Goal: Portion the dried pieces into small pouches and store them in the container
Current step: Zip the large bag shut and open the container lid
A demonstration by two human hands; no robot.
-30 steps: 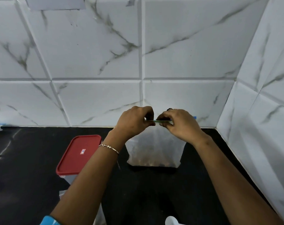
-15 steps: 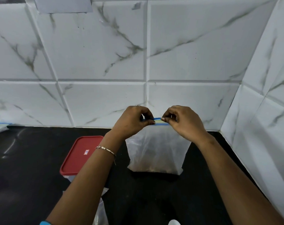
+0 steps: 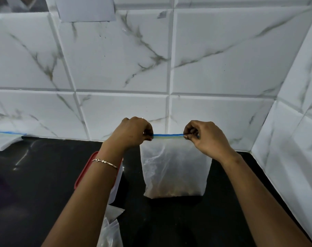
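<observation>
On the black worktop (image 3: 44,184), against white marbled wall tiles (image 3: 116,68), stood the pouch (image 3: 174,166); left hand (image 3: 132,132) and right hand (image 3: 205,138) pinched its blue seal (image 3: 168,135) with curled fingers (image 3: 188,131). Just left of it sat the red-lidded container (image 3: 81,175).

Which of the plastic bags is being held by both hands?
The large zip bag upright at the centre: the left hand and right hand pinch its blue strip. The small pouches by the bottom edge and the bag at far left lie untouched.

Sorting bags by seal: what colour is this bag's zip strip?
The zip strip is blue over green; head view.
</observation>
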